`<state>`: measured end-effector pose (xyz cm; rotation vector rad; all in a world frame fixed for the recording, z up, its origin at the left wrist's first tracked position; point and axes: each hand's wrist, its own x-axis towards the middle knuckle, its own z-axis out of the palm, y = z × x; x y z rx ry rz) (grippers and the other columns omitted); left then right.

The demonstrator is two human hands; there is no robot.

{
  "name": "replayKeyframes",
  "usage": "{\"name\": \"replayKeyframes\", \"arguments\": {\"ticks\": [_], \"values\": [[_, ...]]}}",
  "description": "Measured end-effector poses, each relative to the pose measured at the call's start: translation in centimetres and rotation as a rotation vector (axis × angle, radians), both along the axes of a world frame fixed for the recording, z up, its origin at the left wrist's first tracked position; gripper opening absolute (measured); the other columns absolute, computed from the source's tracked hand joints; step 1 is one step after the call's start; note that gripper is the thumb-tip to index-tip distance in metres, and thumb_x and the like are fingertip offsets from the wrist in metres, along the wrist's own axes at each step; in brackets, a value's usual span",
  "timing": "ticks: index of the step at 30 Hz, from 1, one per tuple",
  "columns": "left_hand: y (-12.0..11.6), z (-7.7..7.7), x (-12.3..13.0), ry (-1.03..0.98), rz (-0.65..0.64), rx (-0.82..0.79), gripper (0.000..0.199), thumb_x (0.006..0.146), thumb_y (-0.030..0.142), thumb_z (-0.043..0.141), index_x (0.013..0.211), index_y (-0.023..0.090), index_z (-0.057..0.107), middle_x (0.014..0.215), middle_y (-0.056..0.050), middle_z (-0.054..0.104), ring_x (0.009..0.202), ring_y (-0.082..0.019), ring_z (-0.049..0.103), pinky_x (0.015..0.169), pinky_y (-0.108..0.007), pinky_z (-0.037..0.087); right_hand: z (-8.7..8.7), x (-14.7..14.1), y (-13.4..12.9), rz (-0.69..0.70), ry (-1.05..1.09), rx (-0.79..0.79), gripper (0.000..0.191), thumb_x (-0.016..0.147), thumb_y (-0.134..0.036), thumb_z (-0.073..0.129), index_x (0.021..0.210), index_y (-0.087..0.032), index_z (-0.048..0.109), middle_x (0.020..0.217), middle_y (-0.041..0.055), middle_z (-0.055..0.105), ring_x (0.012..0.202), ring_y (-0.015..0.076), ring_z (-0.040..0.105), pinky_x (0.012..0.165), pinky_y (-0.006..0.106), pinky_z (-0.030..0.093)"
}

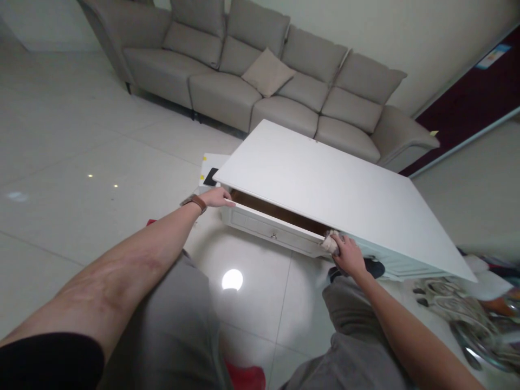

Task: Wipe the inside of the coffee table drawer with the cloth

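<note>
A white drawer (280, 229) with a small knob is pulled part way out of a white coffee table (325, 179). At the drawer's left front corner, my left hand (217, 197) grips the top edge with its fingers curled over it. My right hand (348, 253) is closed on a crumpled, light-coloured cloth (331, 241), which touches the drawer's right end. A brown strip shows in the gap behind the drawer front; what lies inside is hidden.
Behind the table runs a long grey sofa (227, 97) with a beige cushion (268, 72). A white box with a dark flat object (210, 177) stands at the table's left end. Coiled cords (450, 303) and other clutter lie on the floor at the right.
</note>
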<state>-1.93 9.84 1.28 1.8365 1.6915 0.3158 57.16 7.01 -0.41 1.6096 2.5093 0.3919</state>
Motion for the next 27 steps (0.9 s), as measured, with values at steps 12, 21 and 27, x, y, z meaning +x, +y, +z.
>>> {"name": "replayKeyframes", "arguments": {"ticks": [12, 21, 27], "values": [[0.3, -0.4, 0.2, 0.064, -0.040, 0.027, 0.061, 0.068, 0.073, 0.061, 0.083, 0.016, 0.077, 0.080, -0.009, 0.074, 0.072, -0.021, 0.062, 0.068, -0.029, 0.044, 1.0, -4.3, 0.5, 0.087, -0.137, 0.011, 0.064, 0.086, -0.031, 0.064, 0.148, -0.028, 0.045, 0.129, 0.0138, 0.054, 0.113, 0.0320, 0.046, 0.085, 0.040, 0.039], [0.4, -0.6, 0.3, 0.079, -0.045, 0.032, 0.063, 0.069, 0.075, 0.059, 0.086, 0.017, 0.076, 0.087, -0.010, 0.076, 0.078, -0.023, 0.064, 0.070, -0.030, 0.045, 1.4, -8.6, 0.7, 0.147, -0.140, -0.014, 0.072, 0.086, -0.044, 0.068, 0.151, -0.026, 0.041, 0.132, 0.0158, 0.053, 0.114, 0.0333, 0.045, 0.089, 0.041, 0.037], [0.5, -0.7, 0.3, 0.103, -0.047, 0.024, 0.058, 0.072, 0.070, 0.057, 0.088, 0.017, 0.076, 0.088, -0.010, 0.076, 0.080, -0.022, 0.065, 0.070, -0.029, 0.045, 2.0, -8.9, 1.1, 0.210, -0.081, -0.093, 0.075, 0.089, -0.048, 0.064, 0.156, -0.027, 0.037, 0.135, 0.0159, 0.053, 0.118, 0.0339, 0.044, 0.092, 0.040, 0.035]]}}
